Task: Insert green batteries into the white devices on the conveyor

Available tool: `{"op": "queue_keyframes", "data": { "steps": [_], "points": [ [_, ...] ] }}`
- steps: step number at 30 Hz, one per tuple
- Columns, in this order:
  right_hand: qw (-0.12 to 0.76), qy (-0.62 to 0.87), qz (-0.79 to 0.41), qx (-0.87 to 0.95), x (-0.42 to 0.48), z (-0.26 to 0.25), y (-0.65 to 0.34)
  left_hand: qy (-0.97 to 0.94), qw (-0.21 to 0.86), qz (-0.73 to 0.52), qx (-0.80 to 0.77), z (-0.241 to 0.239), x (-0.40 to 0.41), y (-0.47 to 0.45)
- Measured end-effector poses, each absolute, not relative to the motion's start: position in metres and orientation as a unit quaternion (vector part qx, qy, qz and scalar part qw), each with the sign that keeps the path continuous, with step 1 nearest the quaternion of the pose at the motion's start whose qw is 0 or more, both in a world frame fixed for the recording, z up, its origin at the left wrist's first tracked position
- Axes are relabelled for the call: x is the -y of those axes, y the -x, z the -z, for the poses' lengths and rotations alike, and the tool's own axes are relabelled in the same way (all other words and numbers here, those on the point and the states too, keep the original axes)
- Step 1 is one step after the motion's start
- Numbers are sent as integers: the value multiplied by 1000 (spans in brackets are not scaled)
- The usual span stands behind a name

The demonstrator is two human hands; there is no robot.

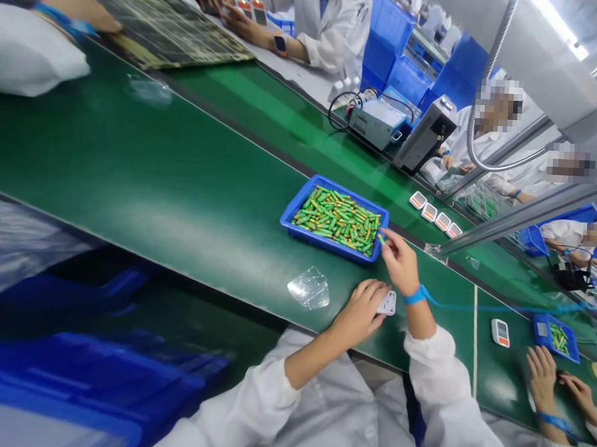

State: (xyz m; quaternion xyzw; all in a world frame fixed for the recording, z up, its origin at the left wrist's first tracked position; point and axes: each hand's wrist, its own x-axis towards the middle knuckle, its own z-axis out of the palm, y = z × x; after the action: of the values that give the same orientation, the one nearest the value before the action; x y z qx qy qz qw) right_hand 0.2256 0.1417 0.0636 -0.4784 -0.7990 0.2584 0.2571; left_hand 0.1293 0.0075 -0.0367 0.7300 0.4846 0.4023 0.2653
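In the head view, my left hand (358, 313) is closed over a small white device (388, 303) at the near edge of the green worktop. Much of the device is hidden under the fingers. My right hand (400, 261), with a blue wrist strap, pinches a green battery (382, 239) at the right rim of a blue tray (327, 244). Many loose green batteries with gold-coloured ends (336, 217) fill the tray. A clear plastic sheet (309, 288) lies on the worktop, left of my left hand.
Several white-and-orange devices (436, 215) lie in a row beyond the tray. On the right, a co-worker's hands (543, 380) are near another battery tray (540, 327) and a device (500, 333). A metal post (529, 207) slants across the far side. A white bag (30, 53) is at far left.
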Motion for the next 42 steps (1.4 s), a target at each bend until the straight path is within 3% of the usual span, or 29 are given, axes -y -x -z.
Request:
{"op": "queue_keyframes", "data": {
  "steps": [6,19,27,32,38,42],
  "points": [
    [381,532,-424,626,-65,-21,-318,-703,297,-430,-483,39,-8,-128],
    [388,544,-512,541,-36,5,-345,-695,305,-428,-492,33,-8,-126],
    [259,499,-581,588,-44,-4,-352,-706,302,-410,-492,33,-9,-125],
    [332,497,-638,485,-49,-9,-346,-713,299,-405,-488,35,-10,-125],
    [464,492,-595,435,-44,0,-338,-717,294,-400,-490,35,-11,-124],
    [464,516,-484,533,-28,12,-331,-718,294,-399,-488,35,-10,-123]
  ]
}}
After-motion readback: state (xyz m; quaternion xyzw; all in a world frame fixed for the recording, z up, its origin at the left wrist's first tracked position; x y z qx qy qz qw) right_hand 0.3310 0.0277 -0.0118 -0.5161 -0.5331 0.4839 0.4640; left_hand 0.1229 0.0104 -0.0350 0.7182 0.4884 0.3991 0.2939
